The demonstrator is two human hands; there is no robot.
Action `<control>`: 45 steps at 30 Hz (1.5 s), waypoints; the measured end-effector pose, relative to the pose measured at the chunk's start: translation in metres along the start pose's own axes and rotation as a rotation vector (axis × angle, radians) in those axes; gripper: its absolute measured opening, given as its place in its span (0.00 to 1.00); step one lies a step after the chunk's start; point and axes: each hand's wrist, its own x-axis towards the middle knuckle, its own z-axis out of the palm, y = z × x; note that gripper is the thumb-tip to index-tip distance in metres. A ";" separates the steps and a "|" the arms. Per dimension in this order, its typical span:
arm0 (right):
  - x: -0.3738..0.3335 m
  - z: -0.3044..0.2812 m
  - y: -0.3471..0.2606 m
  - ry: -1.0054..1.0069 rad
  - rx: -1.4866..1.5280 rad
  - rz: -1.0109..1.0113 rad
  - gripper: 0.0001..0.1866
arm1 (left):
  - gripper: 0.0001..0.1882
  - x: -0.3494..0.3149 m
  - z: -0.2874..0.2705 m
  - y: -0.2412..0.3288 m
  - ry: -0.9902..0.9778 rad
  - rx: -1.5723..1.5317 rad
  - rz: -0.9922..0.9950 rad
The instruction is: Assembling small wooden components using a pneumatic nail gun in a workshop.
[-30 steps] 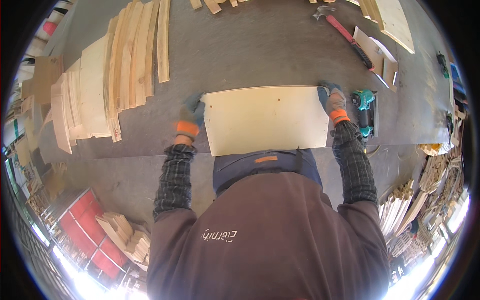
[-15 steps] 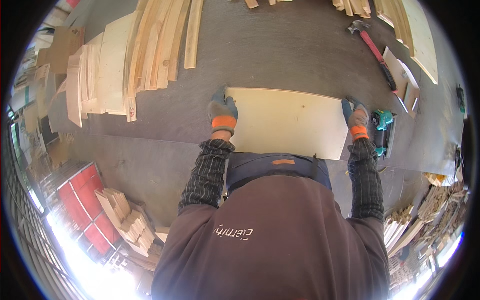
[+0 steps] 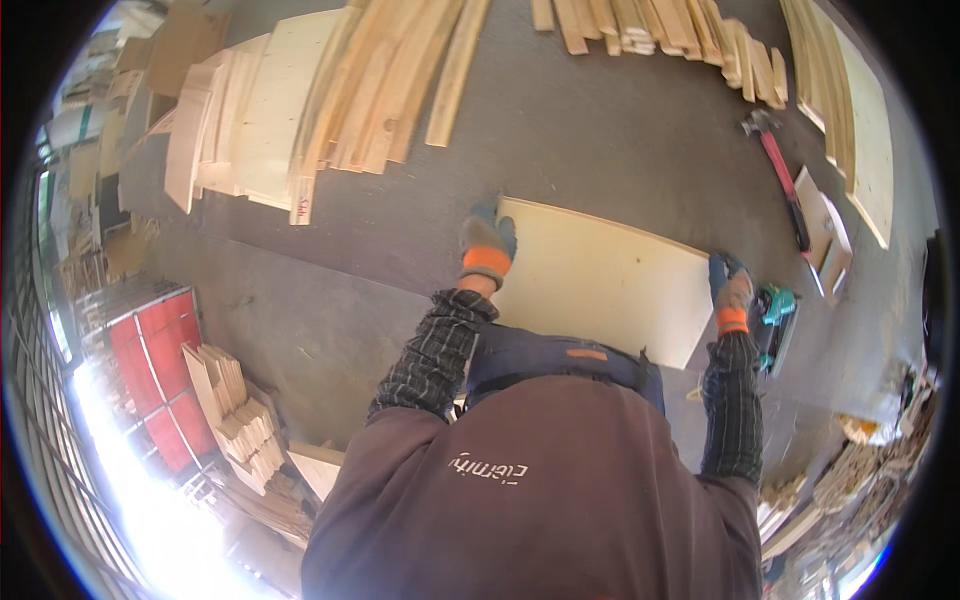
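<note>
A pale rectangular plywood panel [image 3: 610, 280] lies flat on the dark worktop [image 3: 500, 130], its near edge close against my waist. My left hand [image 3: 487, 245], in a grey-blue glove with an orange cuff, grips the panel's left end near the far corner. At the opposite end my right hand [image 3: 733, 290], gloved the same way, holds the right edge. The fingertips beneath the panel's ends are hidden. Just right of my right hand rests a teal and black nail gun [image 3: 775, 310]. Beyond it lies a claw hammer [image 3: 780, 170] with a red and black handle.
Long wooden strips [image 3: 390, 90] and plywood sheets [image 3: 270, 110] lie at the far left. More short strips [image 3: 650, 25] line the far edge. At right are a small pale board piece [image 3: 825, 235] and a long panel [image 3: 870, 150]. Stacked wood [image 3: 235, 415] stands lower left near a red panel [image 3: 160, 370].
The view has turned, so the worktop and its contents appear shifted and the panel slants down to the right. Both hands keep their hold on its ends.
</note>
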 end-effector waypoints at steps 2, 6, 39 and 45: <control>0.011 0.000 0.014 -0.008 0.051 0.028 0.25 | 0.23 0.007 0.007 0.005 -0.043 -0.080 -0.063; 0.053 -0.006 -0.013 0.004 0.471 0.029 0.24 | 0.23 0.056 -0.005 0.009 0.021 -0.223 0.067; -0.046 -0.021 -0.058 0.026 0.813 0.214 0.24 | 0.30 -0.039 -0.084 -0.090 0.281 0.400 -0.029; -0.061 -0.026 -0.058 0.054 0.847 0.141 0.24 | 0.29 -0.001 -0.086 -0.018 0.201 0.409 -0.128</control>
